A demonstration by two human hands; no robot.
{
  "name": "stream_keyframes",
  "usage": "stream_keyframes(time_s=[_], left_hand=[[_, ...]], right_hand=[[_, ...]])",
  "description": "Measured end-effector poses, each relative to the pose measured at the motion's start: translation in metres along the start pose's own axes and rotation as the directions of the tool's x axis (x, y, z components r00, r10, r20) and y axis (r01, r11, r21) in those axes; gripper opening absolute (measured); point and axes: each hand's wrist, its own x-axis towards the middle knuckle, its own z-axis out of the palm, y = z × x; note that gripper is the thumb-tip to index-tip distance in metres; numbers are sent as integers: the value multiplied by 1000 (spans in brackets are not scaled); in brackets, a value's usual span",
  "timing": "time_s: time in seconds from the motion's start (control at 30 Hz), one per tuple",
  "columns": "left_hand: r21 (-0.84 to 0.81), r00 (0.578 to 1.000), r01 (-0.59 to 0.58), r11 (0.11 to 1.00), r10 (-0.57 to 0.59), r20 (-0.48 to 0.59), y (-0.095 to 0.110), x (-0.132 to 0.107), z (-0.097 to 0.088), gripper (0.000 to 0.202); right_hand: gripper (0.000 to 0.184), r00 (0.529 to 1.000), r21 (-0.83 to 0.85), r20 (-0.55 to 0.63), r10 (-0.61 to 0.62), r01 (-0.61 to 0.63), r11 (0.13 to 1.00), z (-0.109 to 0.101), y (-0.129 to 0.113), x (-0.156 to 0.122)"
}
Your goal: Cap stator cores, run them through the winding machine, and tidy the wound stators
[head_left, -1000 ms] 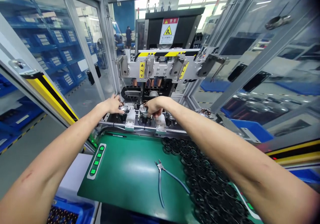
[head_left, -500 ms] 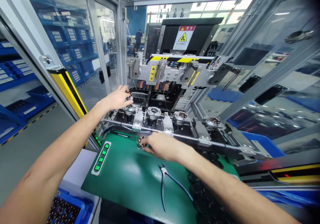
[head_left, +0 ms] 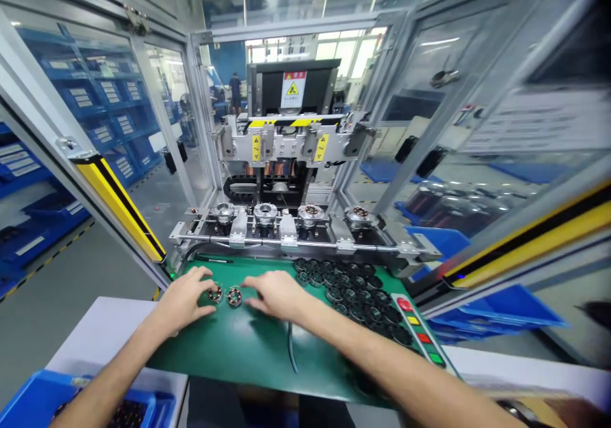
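Two small copper-wound motor stators lie side by side on the green work mat [head_left: 214, 352]. My left hand [head_left: 184, 301] is at the left stator [head_left: 215, 294], its thumb and fingers spread and the fingertips close to its edge. Beside the right stator [head_left: 234, 297] is my right hand [head_left: 279, 296], with index finger and thumb apart and nothing between them. Thin wire ends stick up from the stators. The blue handle of the cutting pliers [head_left: 291, 350] shows below my right hand; their jaws are hidden.
Behind the mat runs a row of round metal fixtures; copper windings show in the third fixture [head_left: 311, 215] and the rightmost one [head_left: 360, 216]. Black round parts [head_left: 353, 288] cover the mat's right side, near a button panel [head_left: 420, 332]. A blue bin [head_left: 150, 409] stands lower left.
Both hands have come back toward me, the left from the leftmost fixture down to the mat. The stators they held now lie on the mat. The view has shifted, showing the button panel at right.
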Motion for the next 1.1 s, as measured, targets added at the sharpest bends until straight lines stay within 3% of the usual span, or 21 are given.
stream_keyframes(time_s=[0.07, 0.13, 0.27, 0.37, 0.43, 0.53, 0.7, 0.87, 0.97, 1.1], left_hand=[[-33, 997, -17, 999, 14, -78, 9, 7, -25, 24], [-54, 985, -72, 996, 63, -159, 28, 31, -52, 25], [0, 950, -202, 979, 196, -243, 93, 126, -93, 29], [66, 940, -226, 972, 235, -247, 141, 208, -98, 37], [109, 946, -208, 972, 228, -232, 164, 252, -93, 41], [174, 962, -179, 968, 209, -174, 182, 294, -82, 40], [275, 981, -176, 945, 193, -36, 191, 332, -74, 41], [323, 982, -186, 928, 167, 87, 196, 348, -68, 42], [342, 976, -220, 914, 202, 86, 198, 346, -76, 40], [351, 971, -219, 911, 239, -15, 199, 340, -106, 42]], right_hand=[[40, 993, -20, -74, 90, -92, 996, -36, 36, -29], [32, 967, -50, -130, 221, -229, 972, -76, 84, -54], [36, 845, -103, -191, 500, -524, 846, -135, 183, -81], [46, 768, -106, -165, 619, -638, 763, -146, 231, -83], [46, 757, -87, -115, 643, -653, 752, -143, 248, -81], [45, 761, -25, -15, 648, -648, 761, -135, 263, -75], [44, 737, 90, 201, 645, -669, 738, -127, 287, -61], [43, 714, 112, 326, 620, -680, 725, -127, 304, -48], [38, 708, 114, 351, 613, -682, 722, -133, 309, -47], [31, 707, 126, 337, 622, -688, 714, -136, 313, -51]])
